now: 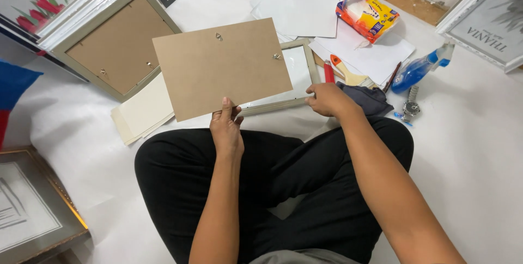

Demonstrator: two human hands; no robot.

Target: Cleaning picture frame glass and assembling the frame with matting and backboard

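On the white-covered floor, before a seated person with crossed legs in black trousers, listed from left to right:

Gilt frame, lower left: framed print lying flat, partly cut off by the picture's edge.
Face-down frame, upper left: pale frame showing its brown back, tilted, with white frames stacked just behind it.
Cream sheets: small stack of mat boards lying below the face-down frame, partly under the raised board.
Backing board: brown rectangular backing board with two small metal hangers, held up off the floor and tilted, covering the left part of the open frame.
Left hand: left hand with fingers pinched on the lower edge of the backing board, thumb on the near face.
Open frame: pale frame with glass lying flat in front of the knees, right portion visible beside the board.
Right hand: right hand resting at the open frame's lower right corner, fingers curled against its edge; whether they clasp it cannot be told.
White paper: loose sheets spread beyond the open frame.
Brush and red tool: wooden-handled brush and a red-handled tool, just right of the open frame.
Dark cloth: grey cloth touching the right wrist.
Tissue pack: orange and yellow packet on the paper.
Spray bottle: blue bottle lying on its side.
Wristwatch: metal watch below the bottle.
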